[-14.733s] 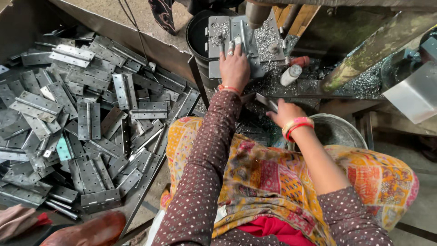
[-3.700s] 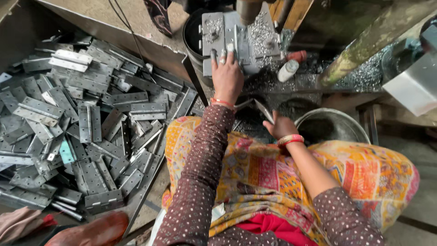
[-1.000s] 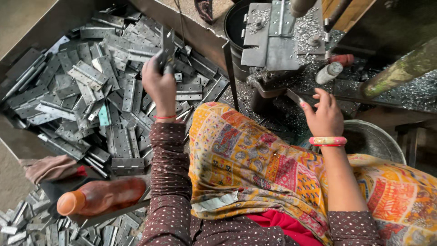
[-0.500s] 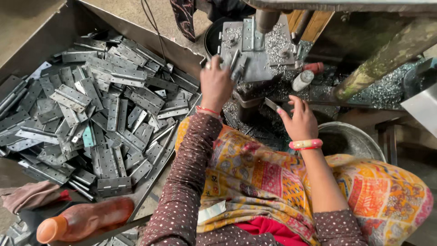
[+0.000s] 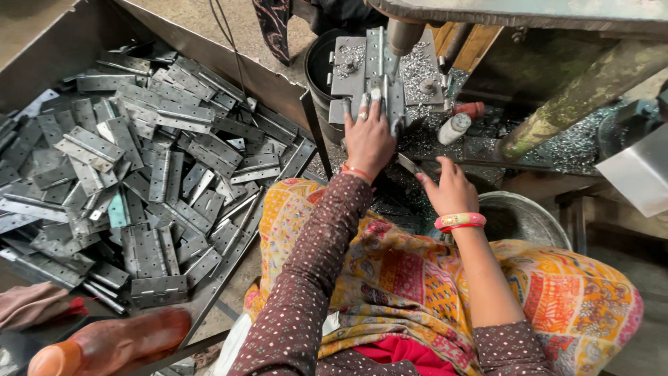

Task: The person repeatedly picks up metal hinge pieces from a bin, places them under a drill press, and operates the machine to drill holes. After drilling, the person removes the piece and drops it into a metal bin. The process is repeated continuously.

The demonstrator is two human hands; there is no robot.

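Fingers of my left hand (image 5: 369, 136) press flat and spread on a grey steel hinge plate (image 5: 367, 69) under the drill spindle (image 5: 401, 35). Right hand (image 5: 449, 188), near that plate, seems to pinch a thin metal lever (image 5: 409, 164). Dull flat hinges (image 5: 139, 174) heap left of it.

Dotted sleeves, bangles and a bright patterned wrap

Both arms wear dark maroon sleeves with small white dots; the left hand (image 5: 369, 139) has a thin red-orange wrist bangle and a finger ring, the right hand (image 5: 451, 189) a pink-and-gold bangle; yellow-orange patterned cloth covers the lap.

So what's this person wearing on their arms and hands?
Both arms have dark brown sleeves with small pale dots; the right one ends near the elbow. The left hand has a thin red-orange band at the wrist and a ring. The right hand has a pink and gold bangle.
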